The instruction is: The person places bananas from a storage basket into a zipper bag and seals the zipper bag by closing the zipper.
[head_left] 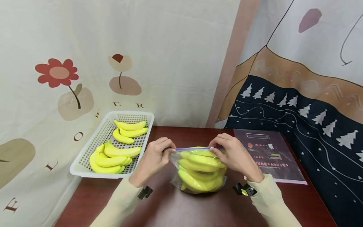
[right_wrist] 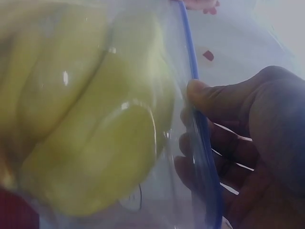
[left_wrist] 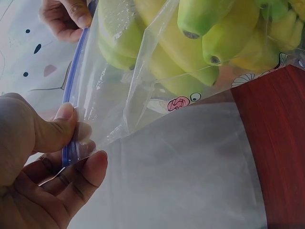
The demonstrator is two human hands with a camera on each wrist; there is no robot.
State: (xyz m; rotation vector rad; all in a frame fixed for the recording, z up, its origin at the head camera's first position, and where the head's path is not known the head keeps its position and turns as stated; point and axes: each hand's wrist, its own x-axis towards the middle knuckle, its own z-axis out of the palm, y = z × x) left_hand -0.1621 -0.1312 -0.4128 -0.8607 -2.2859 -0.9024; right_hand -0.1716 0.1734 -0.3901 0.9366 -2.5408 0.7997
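Note:
A clear zip bag (head_left: 174,183) packed with yellow bananas (head_left: 201,176) stands on the table, its blue-purple zip strip (head_left: 193,148) running along the top. My left hand (head_left: 156,156) pinches the strip's left end between thumb and fingers; the left wrist view shows the thumb (left_wrist: 62,126) on one side of the strip and fingers behind the film. At the strip's right part, my right hand (head_left: 233,154) pinches it too, with thumb (right_wrist: 205,93) in front and fingertips showing through the film. Small printed cartoon figures (left_wrist: 178,103) mark the bag's lower edge.
A white perforated basket (head_left: 76,165) at the left holds two bunches of bananas (head_left: 113,157). On the right lies a dark printed mat (head_left: 266,170). Patterned cloth (head_left: 181,63) hangs behind the dark red table (head_left: 175,214).

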